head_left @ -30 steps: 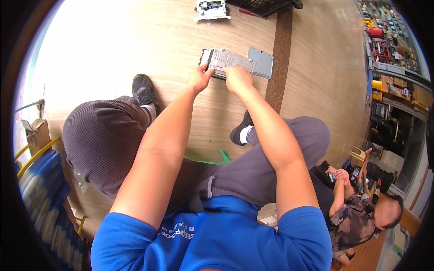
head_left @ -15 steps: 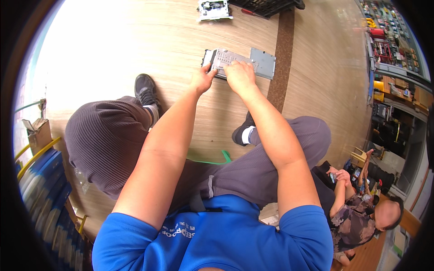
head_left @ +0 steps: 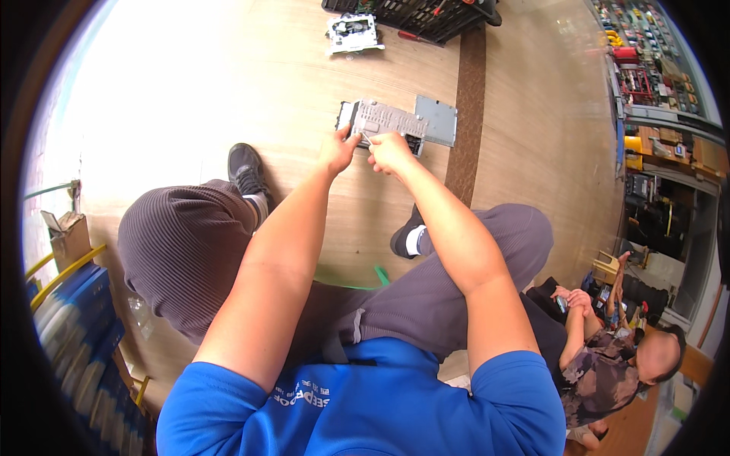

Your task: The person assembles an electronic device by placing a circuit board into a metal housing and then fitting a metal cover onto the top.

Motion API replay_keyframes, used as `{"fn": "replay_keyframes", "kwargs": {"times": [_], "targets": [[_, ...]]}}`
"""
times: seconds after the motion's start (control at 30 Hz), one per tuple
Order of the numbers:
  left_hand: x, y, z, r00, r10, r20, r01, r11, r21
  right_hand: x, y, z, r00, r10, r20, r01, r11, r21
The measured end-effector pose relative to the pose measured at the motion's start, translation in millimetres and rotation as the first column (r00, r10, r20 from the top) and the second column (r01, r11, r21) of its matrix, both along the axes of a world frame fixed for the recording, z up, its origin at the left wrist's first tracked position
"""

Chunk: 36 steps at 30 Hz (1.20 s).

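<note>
A flat metal electronic unit (head_left: pixel 388 120) with a dark end lies on the floor in front of me. My left hand (head_left: pixel 337 150) grips its near left corner, thumb at the edge. Close beside it, my right hand (head_left: pixel 391 154) is closed, with a thin, light-coloured tool (head_left: pixel 366 139) between its fingers. The tool points at the unit's near edge; its exact kind is too small to make out. A flat grey metal plate (head_left: pixel 437 121) lies against the unit's right side.
A white and black mechanism (head_left: pixel 354 34) sits farther off, beside a black crate (head_left: pixel 426 17) and a red-handled tool (head_left: pixel 411 36). Blue stacked goods (head_left: pixel 80 304) stand at the left. A seated person (head_left: pixel 608 365) is at the lower right, near crowded shelves (head_left: pixel 646 61).
My right hand has shifted from the unit's top to its near edge, and a thin tool now shows in its fingers. My left hand stays at the corner. The view has tilted slightly.
</note>
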State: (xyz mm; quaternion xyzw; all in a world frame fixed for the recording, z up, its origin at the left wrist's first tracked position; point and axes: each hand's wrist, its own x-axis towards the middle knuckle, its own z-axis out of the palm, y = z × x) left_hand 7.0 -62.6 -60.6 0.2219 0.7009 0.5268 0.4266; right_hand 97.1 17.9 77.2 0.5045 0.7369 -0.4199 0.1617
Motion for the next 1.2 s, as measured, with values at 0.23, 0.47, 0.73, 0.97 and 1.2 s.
{"fn": "replay_keyframes", "kwargs": {"times": [0.23, 0.47, 0.73, 0.97, 1.2], "targets": [[0.6, 1.7, -0.1, 0.999, -0.019, 0.046, 0.020, 1.000, -0.009, 13.3, 6.9, 3.8, 0.923, 0.348, 0.164, -0.383, 0.805, 0.453], [-0.5, 0.2, 4.5, 0.998, -0.026, 0.056, 0.025, 1.000, 0.017, 13.5, 8.2, 5.6, 0.879, 0.403, 0.254, -0.477, 0.732, 0.487], [-2.8, -0.7, 5.6, 0.999, -0.036, -0.003, 0.036, 0.999, -0.019, 8.6, 10.1, 10.3, 0.858, 0.435, 0.272, -0.513, 0.723, 0.462], [2.4, 1.0, 18.4, 0.999, -0.032, 0.012, 0.033, 0.999, -0.040, 10.0, 15.2, 6.5, 0.798, 0.497, 0.342, -0.602, 0.625, 0.496], [0.0, -2.0, 20.4, 0.999, -0.023, -0.027, 0.022, 0.998, -0.061, -6.4, 5.9, 11.6, 0.742, 0.525, 0.417, -0.667, 0.520, 0.534]]}}
